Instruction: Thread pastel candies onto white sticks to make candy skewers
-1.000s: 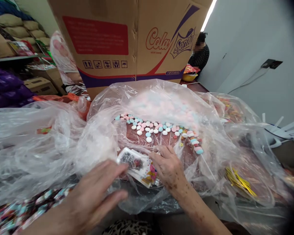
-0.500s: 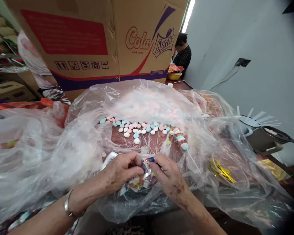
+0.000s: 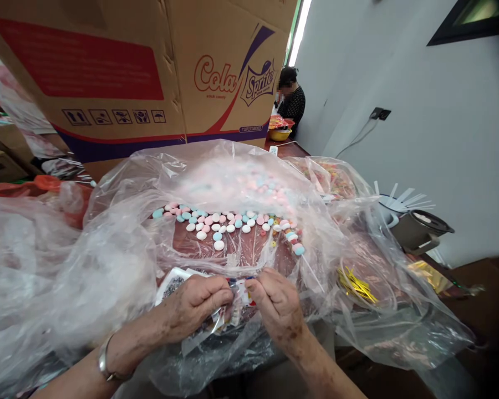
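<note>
1. Left hand (image 3: 191, 307) and right hand (image 3: 276, 307), low centre of frame, each pinch a small printed packet (image 3: 237, 296) between thumb and fingertips.
2. Pastel candies (image 3: 220, 221) lie just above, inside a clear plastic bag (image 3: 120, 260).
3. A cardboard box (image 3: 149, 72) fills the upper left.

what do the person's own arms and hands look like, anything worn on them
Both forearms are bare, with no sleeves in view and no gloves. The left hand has a thin silver metal bangle at the wrist. The right hand shows no ring, watch or bracelet.
</note>
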Tool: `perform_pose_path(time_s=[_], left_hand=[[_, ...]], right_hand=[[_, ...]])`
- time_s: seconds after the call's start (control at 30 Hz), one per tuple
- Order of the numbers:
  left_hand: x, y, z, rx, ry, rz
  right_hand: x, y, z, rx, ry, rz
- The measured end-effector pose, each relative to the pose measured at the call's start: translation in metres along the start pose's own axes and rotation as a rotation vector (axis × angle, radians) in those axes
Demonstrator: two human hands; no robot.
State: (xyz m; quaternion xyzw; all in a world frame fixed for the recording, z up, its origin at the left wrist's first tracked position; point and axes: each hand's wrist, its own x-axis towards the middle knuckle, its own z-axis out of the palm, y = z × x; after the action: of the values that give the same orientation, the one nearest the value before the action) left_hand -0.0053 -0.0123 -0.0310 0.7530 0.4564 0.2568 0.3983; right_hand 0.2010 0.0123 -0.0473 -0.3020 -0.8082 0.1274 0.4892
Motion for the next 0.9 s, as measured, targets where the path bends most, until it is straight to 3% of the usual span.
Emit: perform_pose_path(time_s=[0.1, 0.2, 0.3, 0.4, 0.57, 0.73, 0.9], left_hand=[[-0.001, -0.007, -0.003, -0.076, -0.001, 0.032], [-0.003, -0.013, -0.008, -0.127, 0.013, 0.053], [-0.004, -0.016, -0.012, -0.133, 0.043, 0.048], [-0.005, -0.016, -0.014, -0.128, 0.058, 0.015], [-0.006, -0.018, -0.016, -0.124, 0.058, -0.051], [-0.009, -0.025, -0.024, -0.218, 0.044, -0.144], [-0.010, -0.017, -0.036, -0.214, -0.048, -0.110]], right_hand=[[0.001, 0.017, -0.021, -0.123, -0.007, 0.056], [-0.004, 0.049, -0.047, -0.570, 0.059, 0.112], [-0.014, 0.076, -0.064, -0.986, -0.171, 0.237], [-0.024, 0.088, -0.066, -1.128, -0.362, 0.318], [-0.026, 0.091, -0.067, -1.111, -0.288, 0.340], [-0.026, 0.078, -0.082, -0.627, -0.001, 0.183], [-0.022, 0.049, -0.093, -0.385, -0.069, 0.037]])
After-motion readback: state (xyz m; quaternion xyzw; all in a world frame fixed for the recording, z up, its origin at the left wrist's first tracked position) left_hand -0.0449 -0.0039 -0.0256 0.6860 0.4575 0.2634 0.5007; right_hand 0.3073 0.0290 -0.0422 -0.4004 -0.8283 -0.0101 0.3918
